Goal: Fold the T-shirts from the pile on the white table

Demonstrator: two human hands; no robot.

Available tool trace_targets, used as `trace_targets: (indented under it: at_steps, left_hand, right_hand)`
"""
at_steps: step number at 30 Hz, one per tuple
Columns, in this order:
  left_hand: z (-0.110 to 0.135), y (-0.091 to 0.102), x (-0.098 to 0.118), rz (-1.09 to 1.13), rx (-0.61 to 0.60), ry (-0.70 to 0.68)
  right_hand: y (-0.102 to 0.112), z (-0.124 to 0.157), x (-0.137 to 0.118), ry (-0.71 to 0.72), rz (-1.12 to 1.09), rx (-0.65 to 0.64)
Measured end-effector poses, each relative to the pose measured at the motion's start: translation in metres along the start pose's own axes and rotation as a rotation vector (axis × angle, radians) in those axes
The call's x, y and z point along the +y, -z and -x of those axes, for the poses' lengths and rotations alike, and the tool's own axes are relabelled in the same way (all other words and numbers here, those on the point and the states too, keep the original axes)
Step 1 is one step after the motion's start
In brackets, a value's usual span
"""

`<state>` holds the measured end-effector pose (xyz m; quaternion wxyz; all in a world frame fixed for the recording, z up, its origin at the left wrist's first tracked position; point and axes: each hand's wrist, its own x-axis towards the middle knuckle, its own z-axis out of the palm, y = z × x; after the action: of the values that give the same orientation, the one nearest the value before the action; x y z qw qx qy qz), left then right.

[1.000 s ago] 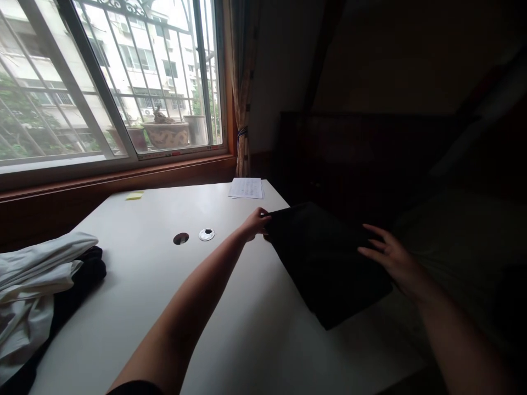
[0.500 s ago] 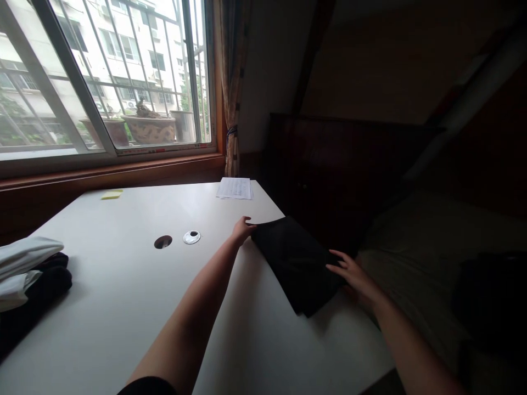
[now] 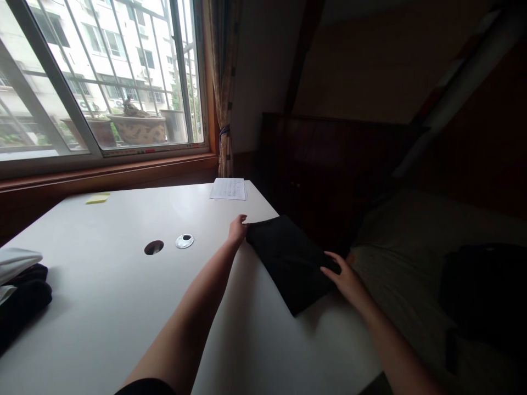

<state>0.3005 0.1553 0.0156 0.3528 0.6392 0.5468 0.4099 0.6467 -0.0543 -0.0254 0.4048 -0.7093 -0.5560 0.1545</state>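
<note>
in the head view, the black cloth (image 3: 286, 260) is spread over the right part of the white table (image 3: 135, 318), one corner pointing toward the wearer; whether all of it rests on the tabletop i cannot tell. the left hand (image 3: 237, 230) is closed on the cloth's far left corner, pinching it. the right hand (image 3: 346, 278) is at the cloth's right end, thumb and forefinger parted; whether it grips there i cannot tell. a black sleeve (image 3: 146, 386) shows at the left arm.

on the table, a round hole (image 3: 153, 248) and a silver ring (image 3: 181, 243) sit side by side, left of the left hand. papers (image 3: 228, 188) lie by the far edge, yellow notes (image 3: 97, 198) farther left. clothes (image 3: 27, 299), white over black, are piled at the left, cut by the frame. beyond stand a window (image 3: 140, 60) and a patterned curtain (image 3: 224, 109). to the right, a greenish cover (image 3: 395, 263) lies in dim light.
</note>
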Motion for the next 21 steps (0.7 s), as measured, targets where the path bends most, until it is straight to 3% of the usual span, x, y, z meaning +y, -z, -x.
trace_targets:
  at_steps: [4,6,9,11,16,18,21]
  left_hand:
    - [0.012,0.001,0.008,-0.077,-0.010,-0.119]
    - [0.025,0.001,0.013,-0.129,-0.049,-0.245]
    - [0.050,-0.002,0.015,-0.314,-0.219,-0.560]
    - [0.066,-0.003,0.010,-0.450,-0.339,-0.693]
    - [0.085,0.001,-0.009,-0.561,-0.378,-0.685]
    - [0.084,0.006,-0.014,-0.580,-0.371,-0.661]
    - [0.082,0.012,-0.016,-0.611,-0.356,-0.617]
  right_hand:
    - [0.007,0.004,-0.011,0.081,0.156,-0.008]
    - [0.010,0.003,-0.021,0.144,0.285,0.025]
    - [0.004,-0.005,-0.046,0.263,0.440,0.051]
    - [-0.011,-0.015,-0.068,0.344,0.485,-0.019]
    - [-0.076,-0.052,-0.119,0.481,0.517,-0.383]
    - [-0.099,-0.070,-0.128,0.464,0.558,-0.484]
    - [-0.120,-0.096,-0.127,0.423,0.622,-0.540]
